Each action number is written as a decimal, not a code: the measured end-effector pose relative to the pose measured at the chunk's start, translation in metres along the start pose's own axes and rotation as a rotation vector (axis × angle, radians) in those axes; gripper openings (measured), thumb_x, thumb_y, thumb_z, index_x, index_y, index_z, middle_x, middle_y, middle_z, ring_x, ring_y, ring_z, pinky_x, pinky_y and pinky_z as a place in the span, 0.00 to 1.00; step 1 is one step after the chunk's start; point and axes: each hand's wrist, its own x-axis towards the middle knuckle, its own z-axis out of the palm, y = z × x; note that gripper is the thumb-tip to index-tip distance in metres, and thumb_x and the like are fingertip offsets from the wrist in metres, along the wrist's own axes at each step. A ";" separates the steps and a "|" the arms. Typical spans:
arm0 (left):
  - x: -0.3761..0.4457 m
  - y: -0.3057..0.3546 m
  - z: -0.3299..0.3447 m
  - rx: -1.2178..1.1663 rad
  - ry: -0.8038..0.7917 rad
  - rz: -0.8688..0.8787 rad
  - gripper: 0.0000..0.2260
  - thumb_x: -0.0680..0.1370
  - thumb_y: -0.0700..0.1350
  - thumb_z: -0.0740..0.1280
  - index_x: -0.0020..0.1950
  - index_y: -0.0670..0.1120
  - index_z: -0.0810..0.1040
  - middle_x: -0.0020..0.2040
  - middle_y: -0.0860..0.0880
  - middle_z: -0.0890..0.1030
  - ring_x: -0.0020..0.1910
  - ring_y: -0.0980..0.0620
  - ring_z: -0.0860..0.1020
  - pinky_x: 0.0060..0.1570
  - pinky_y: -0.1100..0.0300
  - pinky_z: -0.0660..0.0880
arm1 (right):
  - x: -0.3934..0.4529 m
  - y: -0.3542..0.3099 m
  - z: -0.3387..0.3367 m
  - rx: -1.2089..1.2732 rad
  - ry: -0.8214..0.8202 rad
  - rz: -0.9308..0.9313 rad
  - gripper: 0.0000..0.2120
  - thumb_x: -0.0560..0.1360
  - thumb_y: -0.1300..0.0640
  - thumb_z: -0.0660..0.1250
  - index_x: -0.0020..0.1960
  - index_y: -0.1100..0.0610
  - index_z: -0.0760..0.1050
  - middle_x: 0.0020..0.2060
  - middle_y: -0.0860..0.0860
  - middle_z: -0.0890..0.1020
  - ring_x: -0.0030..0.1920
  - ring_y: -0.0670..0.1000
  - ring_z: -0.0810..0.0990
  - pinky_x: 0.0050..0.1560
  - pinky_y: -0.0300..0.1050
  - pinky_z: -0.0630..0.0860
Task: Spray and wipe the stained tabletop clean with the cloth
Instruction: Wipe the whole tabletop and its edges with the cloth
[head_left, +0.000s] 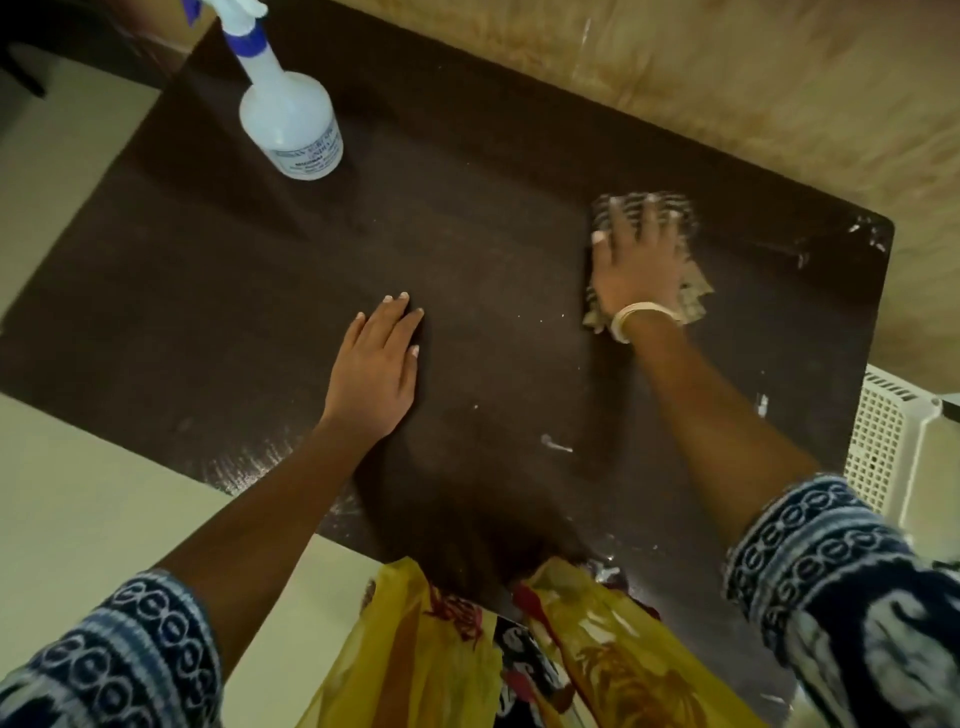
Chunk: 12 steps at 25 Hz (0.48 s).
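A dark brown tabletop (467, 218) carries whitish smears near its right corner and front edge. My right hand (636, 262) lies flat with spread fingers on a striped beige cloth (693, 296), pressing it onto the table at the right. My left hand (376, 371) rests flat on the bare table near the middle, fingers straight. A translucent white spray bottle (291, 119) with a blue and white trigger head stands upright at the far left of the table, away from both hands.
A white plastic lattice basket (883, 447) stands off the table's right edge. A beige wall runs behind the table. Pale floor lies to the left. A yellow patterned scarf (431, 649) hangs down at the table's front edge.
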 end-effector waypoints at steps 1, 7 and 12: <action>-0.003 0.001 0.001 -0.014 0.005 -0.017 0.19 0.82 0.45 0.56 0.73 0.42 0.69 0.74 0.44 0.68 0.75 0.46 0.64 0.74 0.49 0.58 | -0.019 -0.026 0.008 -0.026 -0.018 -0.158 0.26 0.81 0.42 0.48 0.78 0.44 0.54 0.79 0.54 0.53 0.78 0.61 0.49 0.75 0.62 0.50; -0.007 0.003 0.005 -0.078 0.026 -0.070 0.19 0.82 0.43 0.56 0.73 0.45 0.68 0.75 0.46 0.66 0.76 0.48 0.62 0.75 0.50 0.56 | -0.096 -0.049 0.025 -0.151 -0.193 -0.908 0.24 0.81 0.41 0.46 0.77 0.39 0.53 0.79 0.49 0.54 0.78 0.56 0.50 0.75 0.58 0.50; -0.008 0.006 0.004 -0.070 0.044 -0.090 0.18 0.83 0.44 0.55 0.73 0.45 0.68 0.75 0.47 0.67 0.76 0.49 0.62 0.75 0.49 0.58 | -0.012 0.071 -0.003 -0.070 0.009 -0.323 0.26 0.80 0.42 0.48 0.77 0.44 0.57 0.78 0.54 0.57 0.77 0.60 0.54 0.74 0.62 0.56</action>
